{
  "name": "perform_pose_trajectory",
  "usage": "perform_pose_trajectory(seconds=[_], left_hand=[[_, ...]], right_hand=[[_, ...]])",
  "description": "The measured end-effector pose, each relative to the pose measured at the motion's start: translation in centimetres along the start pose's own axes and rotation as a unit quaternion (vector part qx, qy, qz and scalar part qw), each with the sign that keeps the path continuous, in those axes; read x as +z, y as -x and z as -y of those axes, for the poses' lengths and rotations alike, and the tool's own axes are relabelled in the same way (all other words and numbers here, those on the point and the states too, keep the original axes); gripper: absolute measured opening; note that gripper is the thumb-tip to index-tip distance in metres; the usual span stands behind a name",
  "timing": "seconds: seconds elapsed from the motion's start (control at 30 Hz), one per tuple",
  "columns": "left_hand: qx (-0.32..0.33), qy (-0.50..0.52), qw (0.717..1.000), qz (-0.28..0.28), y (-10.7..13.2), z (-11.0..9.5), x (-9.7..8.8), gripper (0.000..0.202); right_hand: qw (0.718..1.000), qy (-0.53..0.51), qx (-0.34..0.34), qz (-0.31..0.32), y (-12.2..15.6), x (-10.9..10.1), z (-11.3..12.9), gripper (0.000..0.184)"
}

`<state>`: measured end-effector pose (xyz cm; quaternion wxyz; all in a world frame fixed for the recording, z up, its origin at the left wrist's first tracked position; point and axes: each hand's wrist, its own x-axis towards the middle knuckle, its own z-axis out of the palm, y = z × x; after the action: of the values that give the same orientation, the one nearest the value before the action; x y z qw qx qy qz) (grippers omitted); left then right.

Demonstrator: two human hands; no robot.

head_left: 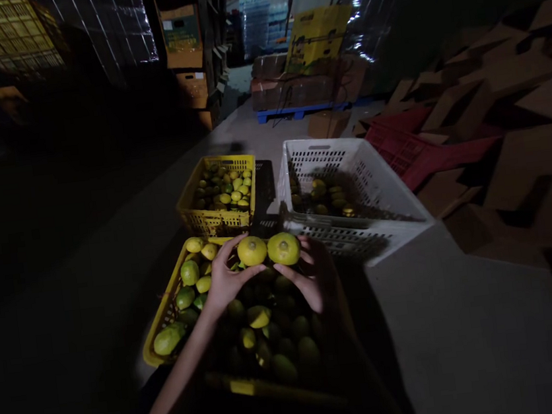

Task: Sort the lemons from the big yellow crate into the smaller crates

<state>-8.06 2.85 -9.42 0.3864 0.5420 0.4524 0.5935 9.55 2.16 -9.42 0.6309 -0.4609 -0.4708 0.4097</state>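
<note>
You are holding two yellow citrus fruits side by side over the near yellow crate (161, 316). Your left hand (225, 282) is gripping the left fruit (252, 250) with the fingers wrapped under it. Your right hand (314, 276) is cupping the right fruit (283, 248) the same way. The two fruits are touching or nearly touching, just above the crate's far edge.

Judging by how things are lying, you are not far along. The near crate is carrying a heap of green and yellow fruit, much of it sinking into shadow. The far yellow crate (218, 221) is showing a fair layer. The white crate (349, 238) is holding only a small cluster at its bottom, so most of the pile is waiting under your hands.

Counting: two fruits in hand and three crates standing on the floor (468, 318), two yellow and one white. The white crate is showing roughly seven fruits and the far yellow one about two dozen. The near one is holding too many, too dimly lit, for you to count.
</note>
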Motion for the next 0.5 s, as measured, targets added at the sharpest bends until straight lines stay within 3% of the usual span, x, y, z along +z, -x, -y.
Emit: perform_pose_trajectory(seconds=[0.1, 0.23, 0.5], left_hand=[[-0.126, 0.06, 0.99, 0.022, -0.1, -0.3, 0.0, 0.054], [-0.289, 0.12, 0.948, 0.058, 0.1, 0.1, 0.4, 0.061], [-0.385, 0.11, 0.916, 0.003, 0.1, 0.7, 1.3, 0.054]], right_hand=[[0.989, -0.064, 0.137, 0.008, 0.0, 0.0, 0.7, 0.055], [0.951, -0.098, 0.289, 0.04, -0.2, -0.1, 0.6, 0.047], [0.922, -0.136, 0.361, 0.03, -0.2, 0.1, -0.7, 0.049]])
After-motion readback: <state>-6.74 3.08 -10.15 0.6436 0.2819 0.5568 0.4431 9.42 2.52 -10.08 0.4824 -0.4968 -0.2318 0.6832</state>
